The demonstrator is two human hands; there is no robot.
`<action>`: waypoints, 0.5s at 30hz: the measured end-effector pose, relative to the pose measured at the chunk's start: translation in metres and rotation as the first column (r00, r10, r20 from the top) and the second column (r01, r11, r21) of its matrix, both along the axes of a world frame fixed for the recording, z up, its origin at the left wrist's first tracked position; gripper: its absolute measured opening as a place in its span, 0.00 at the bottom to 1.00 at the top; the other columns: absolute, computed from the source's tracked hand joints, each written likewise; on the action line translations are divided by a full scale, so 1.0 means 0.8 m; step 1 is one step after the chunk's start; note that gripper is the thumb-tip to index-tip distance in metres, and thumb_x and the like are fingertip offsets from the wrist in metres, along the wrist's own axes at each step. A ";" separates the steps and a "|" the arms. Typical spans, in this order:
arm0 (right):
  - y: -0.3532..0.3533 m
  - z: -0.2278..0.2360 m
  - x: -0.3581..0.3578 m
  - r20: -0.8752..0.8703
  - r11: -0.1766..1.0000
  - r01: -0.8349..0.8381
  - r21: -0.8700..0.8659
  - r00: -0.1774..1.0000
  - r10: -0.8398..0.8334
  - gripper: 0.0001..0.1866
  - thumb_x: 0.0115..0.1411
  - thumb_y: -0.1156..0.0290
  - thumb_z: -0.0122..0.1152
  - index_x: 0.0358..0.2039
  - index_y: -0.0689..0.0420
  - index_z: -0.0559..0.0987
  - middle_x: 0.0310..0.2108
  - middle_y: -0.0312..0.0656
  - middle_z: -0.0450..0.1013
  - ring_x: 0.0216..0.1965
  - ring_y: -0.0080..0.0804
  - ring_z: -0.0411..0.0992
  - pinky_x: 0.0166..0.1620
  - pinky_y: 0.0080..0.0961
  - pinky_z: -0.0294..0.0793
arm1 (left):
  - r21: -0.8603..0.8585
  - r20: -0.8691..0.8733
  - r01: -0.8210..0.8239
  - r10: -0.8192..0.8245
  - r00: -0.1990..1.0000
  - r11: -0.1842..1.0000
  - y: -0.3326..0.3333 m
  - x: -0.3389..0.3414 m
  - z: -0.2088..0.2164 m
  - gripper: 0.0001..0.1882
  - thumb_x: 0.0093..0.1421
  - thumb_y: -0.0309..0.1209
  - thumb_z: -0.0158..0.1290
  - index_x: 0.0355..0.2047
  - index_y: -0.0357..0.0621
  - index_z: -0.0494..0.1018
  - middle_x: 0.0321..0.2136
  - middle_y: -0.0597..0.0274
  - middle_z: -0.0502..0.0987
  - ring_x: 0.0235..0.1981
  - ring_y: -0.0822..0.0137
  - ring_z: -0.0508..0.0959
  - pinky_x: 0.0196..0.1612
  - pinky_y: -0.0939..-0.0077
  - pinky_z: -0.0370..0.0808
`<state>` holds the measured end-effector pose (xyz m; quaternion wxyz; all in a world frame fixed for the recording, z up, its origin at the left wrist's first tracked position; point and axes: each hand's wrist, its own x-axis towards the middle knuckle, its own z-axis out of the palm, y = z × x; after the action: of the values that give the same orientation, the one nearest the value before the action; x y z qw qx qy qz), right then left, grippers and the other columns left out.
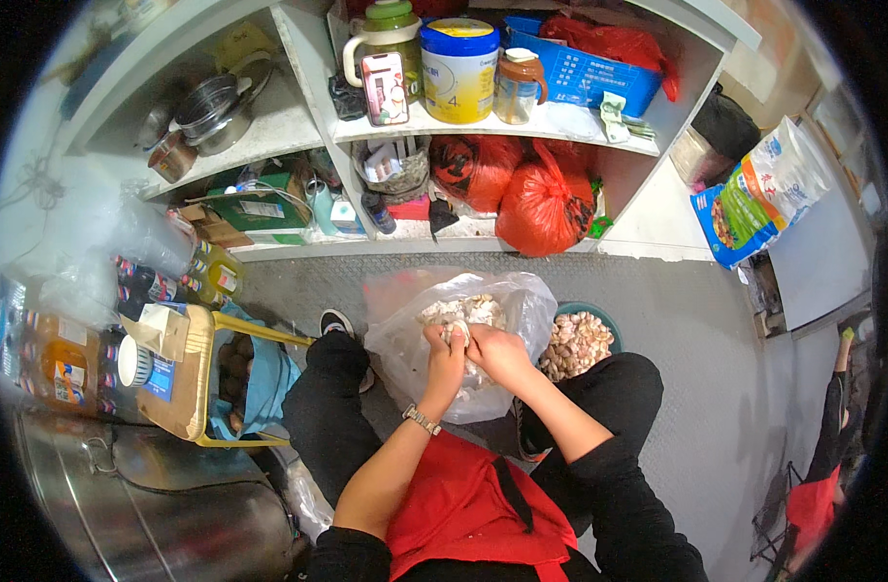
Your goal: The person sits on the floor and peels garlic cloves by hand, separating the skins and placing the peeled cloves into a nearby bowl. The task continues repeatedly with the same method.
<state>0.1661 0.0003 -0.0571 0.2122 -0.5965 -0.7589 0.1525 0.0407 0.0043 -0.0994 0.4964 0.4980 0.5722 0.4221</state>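
My left hand (446, 357) and my right hand (496, 355) meet over an open clear plastic bag (395, 335) on the floor between my legs. Both are closed on a small whitish garlic bulb (455, 331), mostly hidden by my fingers. Inside the bag lie pale garlic bulbs and papery skins (478, 309). Just right of the bag stands a round green basin (613, 328), filled with loose garlic cloves (572, 346). My right knee partly covers its near side.
Ahead is a white shelf unit (405, 127) with tins, jugs, a propped phone (385, 89) and red plastic bags (547, 206). To the left stand a yellow-framed stool (203, 359), drink bottles (65, 359) and a large metal drum (153, 485). A printed sack (762, 194) is at the right.
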 end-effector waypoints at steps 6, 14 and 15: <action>0.001 0.006 -0.004 0.017 0.996 -0.003 0.087 1.000 0.002 0.09 0.53 0.65 0.52 0.27 0.58 0.71 0.25 0.46 0.73 0.27 0.45 0.73 0.29 0.38 0.73 | -0.001 -0.006 0.005 -0.005 1.000 1.000 -0.002 -0.003 0.012 0.21 0.65 0.44 0.40 0.43 0.38 0.53 0.32 0.41 0.71 0.29 0.53 0.74 0.33 0.62 0.71; -0.005 0.005 -0.007 -0.192 0.988 0.096 -0.119 0.974 -0.117 0.13 0.60 0.62 0.46 0.30 0.59 0.71 0.29 0.52 0.72 0.29 0.53 0.72 0.33 0.45 0.71 | -0.086 -0.023 0.005 -0.007 1.000 0.996 -0.001 0.001 0.023 0.21 0.66 0.45 0.35 0.45 0.36 0.53 0.32 0.39 0.72 0.33 0.42 0.74 0.38 0.55 0.68; -0.006 0.001 -0.006 -0.222 0.987 0.092 -0.129 0.968 -0.119 0.14 0.60 0.62 0.45 0.31 0.60 0.71 0.28 0.55 0.72 0.30 0.55 0.71 0.34 0.46 0.70 | -0.103 -0.085 0.020 -0.029 0.996 0.994 -0.005 0.001 0.021 0.22 0.66 0.45 0.35 0.46 0.36 0.53 0.33 0.37 0.72 0.34 0.38 0.73 0.38 0.52 0.67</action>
<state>0.1614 -0.0042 -0.0564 0.2707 -0.6259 -0.6862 0.2531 0.0415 0.0006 -0.0826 0.5012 0.4967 0.6077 0.3643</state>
